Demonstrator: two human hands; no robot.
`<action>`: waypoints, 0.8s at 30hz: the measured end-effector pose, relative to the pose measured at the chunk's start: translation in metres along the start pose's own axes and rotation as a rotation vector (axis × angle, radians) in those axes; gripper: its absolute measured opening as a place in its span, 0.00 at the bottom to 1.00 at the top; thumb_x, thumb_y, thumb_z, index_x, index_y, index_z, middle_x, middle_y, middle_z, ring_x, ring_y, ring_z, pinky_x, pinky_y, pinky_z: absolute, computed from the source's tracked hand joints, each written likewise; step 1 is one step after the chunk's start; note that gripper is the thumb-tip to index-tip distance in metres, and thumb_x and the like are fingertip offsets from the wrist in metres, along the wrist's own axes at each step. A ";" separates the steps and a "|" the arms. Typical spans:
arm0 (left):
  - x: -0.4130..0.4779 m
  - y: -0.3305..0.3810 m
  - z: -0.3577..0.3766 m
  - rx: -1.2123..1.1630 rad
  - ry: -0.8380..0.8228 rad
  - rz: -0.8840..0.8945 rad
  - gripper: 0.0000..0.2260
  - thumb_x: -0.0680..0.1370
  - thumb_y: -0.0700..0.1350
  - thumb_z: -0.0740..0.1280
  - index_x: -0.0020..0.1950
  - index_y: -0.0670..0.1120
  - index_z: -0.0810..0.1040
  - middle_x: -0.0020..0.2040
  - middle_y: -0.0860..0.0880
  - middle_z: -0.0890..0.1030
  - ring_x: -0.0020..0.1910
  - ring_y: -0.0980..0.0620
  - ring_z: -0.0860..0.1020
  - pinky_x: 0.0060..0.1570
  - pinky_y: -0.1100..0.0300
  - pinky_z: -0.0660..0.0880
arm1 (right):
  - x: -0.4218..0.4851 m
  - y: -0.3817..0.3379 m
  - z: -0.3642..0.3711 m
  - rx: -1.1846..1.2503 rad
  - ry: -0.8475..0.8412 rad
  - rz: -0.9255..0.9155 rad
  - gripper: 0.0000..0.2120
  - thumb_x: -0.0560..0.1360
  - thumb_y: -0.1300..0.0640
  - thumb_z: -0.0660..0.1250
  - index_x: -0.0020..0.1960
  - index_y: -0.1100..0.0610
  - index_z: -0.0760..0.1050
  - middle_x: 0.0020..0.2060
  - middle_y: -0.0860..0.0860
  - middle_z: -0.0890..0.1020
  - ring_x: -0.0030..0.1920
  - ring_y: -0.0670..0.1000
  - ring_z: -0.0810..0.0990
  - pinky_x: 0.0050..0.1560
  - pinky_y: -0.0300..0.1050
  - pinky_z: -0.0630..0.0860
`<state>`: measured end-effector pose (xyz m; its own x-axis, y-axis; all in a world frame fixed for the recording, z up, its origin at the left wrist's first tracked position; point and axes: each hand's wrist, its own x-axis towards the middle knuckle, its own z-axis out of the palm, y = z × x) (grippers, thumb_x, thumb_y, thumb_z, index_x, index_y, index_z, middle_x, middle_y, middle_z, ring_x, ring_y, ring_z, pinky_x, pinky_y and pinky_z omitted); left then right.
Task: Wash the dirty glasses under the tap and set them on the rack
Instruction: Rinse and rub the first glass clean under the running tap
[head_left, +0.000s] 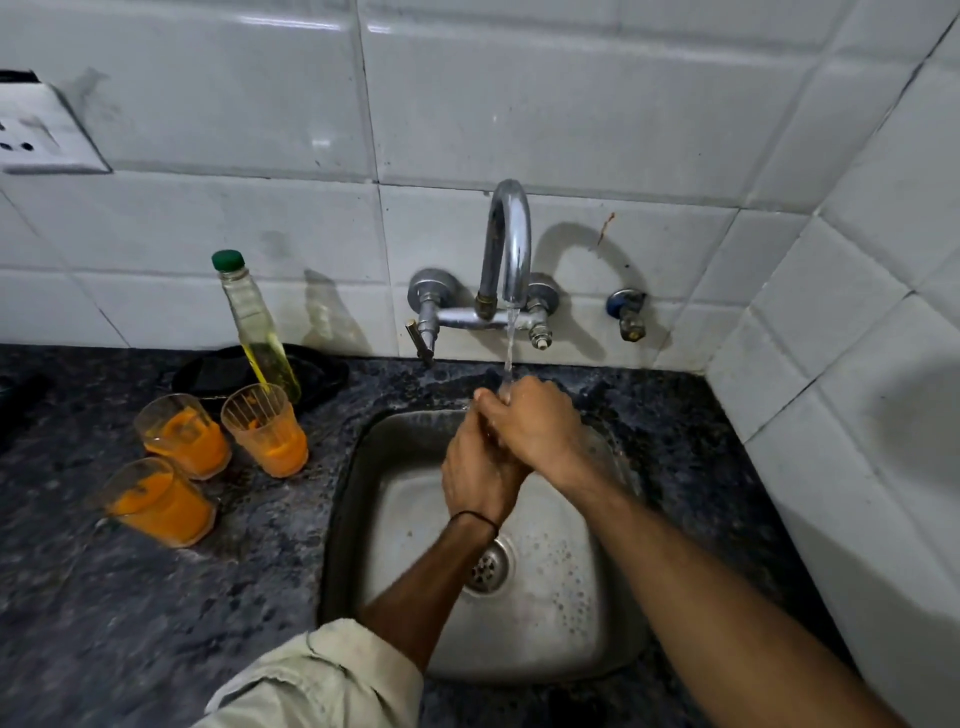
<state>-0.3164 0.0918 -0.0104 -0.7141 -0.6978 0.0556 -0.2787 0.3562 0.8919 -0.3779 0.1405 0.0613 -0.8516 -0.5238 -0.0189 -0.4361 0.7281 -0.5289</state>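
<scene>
Three dirty glasses (183, 435) wait at nine o'clock. Left hand (478, 470) and right hand (537, 423) meet under the tap (511, 234); grip hidden, cannot tell. Rinse well first.

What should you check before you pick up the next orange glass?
1. Water running: ok, the stream from the tap falls on the right hand.
2. Hands free: cannot tell, it and the left hand are clasped together; something could be hidden between them.
3. Next glasses ready: ok, three dirty glasses stand upright on the counter left of the sink.
4. Water can leave: ok, the drain is uncovered.
5. Easy reach: not ok, a bottle stands just behind the glasses and could get knocked.
6. Place to put them: cannot tell, no rack in view.
</scene>
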 end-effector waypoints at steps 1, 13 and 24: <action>0.000 -0.002 -0.002 -0.020 -0.029 0.030 0.26 0.69 0.51 0.75 0.64 0.52 0.72 0.50 0.56 0.80 0.48 0.56 0.79 0.45 0.59 0.76 | 0.002 0.002 0.000 0.019 0.012 0.002 0.22 0.79 0.45 0.63 0.29 0.55 0.74 0.28 0.50 0.80 0.32 0.52 0.80 0.40 0.45 0.76; 0.034 0.000 -0.029 -0.276 -0.430 -0.050 0.18 0.69 0.42 0.76 0.57 0.49 0.76 0.46 0.51 0.83 0.42 0.55 0.81 0.41 0.60 0.80 | 0.009 -0.005 -0.010 0.101 -0.087 -0.014 0.21 0.79 0.45 0.62 0.37 0.59 0.80 0.32 0.53 0.84 0.35 0.53 0.84 0.45 0.51 0.82; 0.041 -0.024 -0.036 -0.321 -0.493 0.142 0.35 0.61 0.31 0.78 0.65 0.44 0.73 0.58 0.50 0.81 0.56 0.55 0.81 0.54 0.63 0.77 | 0.003 0.011 -0.074 -0.903 -0.473 -1.035 0.30 0.74 0.62 0.68 0.74 0.47 0.69 0.77 0.43 0.65 0.79 0.45 0.55 0.79 0.58 0.44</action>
<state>-0.3151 0.0322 -0.0134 -0.9649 -0.2597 0.0379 -0.0058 0.1657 0.9862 -0.4065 0.1799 0.1185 0.0472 -0.9410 -0.3351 -0.9667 -0.1275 0.2217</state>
